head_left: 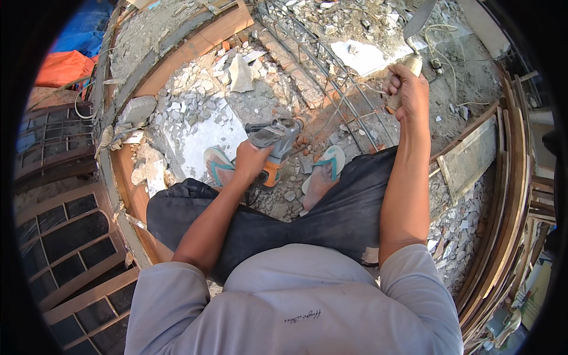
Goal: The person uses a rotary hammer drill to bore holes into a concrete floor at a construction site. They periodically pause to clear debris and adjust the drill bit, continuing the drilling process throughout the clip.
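While the left hand (pixel 253 158) is wrapped around a drill (pixel 286 137) between the sandalled feet (pixel 322 177), the right hand (pixel 409 90) clasps the handle of a trowel (pixel 419 22), held out to the right with its blade pointing away. Rubble (pixel 204 86) lies beyond the feet, beside a curved-looking plank (pixel 192 53).

A: Power tool (pixel 283 142)?
B: In left hand (pixel 253 158), between the two sandals (pixel 337 158).
A: Trowel (pixel 412 61)?
B: In right hand (pixel 409 92), ahead, right of the steel bars (pixel 349 106).
A: Ahead-left?
B: Flat slab (pixel 204 142), stone chips (pixel 192 113) on it.
A: Far left?
B: Window frames (pixel 70 242), outside the plank (pixel 133 198).
A: Far right?
B: Stacked boards (pixel 507 219), rubble (pixel 470 216) along their inner side.
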Demonstrator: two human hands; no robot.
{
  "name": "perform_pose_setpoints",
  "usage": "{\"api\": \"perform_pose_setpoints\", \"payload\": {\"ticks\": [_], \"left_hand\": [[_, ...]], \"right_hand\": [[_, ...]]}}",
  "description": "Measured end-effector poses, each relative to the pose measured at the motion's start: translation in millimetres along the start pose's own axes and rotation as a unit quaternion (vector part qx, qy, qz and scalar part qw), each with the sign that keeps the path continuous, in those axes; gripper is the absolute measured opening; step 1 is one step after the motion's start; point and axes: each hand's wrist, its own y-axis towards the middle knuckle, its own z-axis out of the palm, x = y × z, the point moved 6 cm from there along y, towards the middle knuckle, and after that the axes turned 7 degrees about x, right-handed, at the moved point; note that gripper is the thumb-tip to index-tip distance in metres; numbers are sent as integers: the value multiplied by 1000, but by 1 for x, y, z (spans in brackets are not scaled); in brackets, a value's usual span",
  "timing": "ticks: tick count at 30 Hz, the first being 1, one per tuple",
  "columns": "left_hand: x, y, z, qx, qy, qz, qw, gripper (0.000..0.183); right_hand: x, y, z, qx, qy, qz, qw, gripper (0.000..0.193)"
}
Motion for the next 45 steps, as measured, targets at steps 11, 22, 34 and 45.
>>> {"api": "perform_pose_setpoints", "payload": {"ticks": [11,22,34,45], "left_hand": [[-18,25,18,44,-165,-14,985,15],[-6,70,31,14,-232,-98,968,26],[14,105,22,14,-316,-187,930,22],[-21,86,69,43,95,-29,994,36]], "right_hand": [[-11,14,-20,-19,-90,24,995,15],[-17,11,-20,-13,-85,50,995,14],[-35,16,-15,-3,-164,68,984,16],[-36,23,-16,-29,-450,24,892,42]]}}
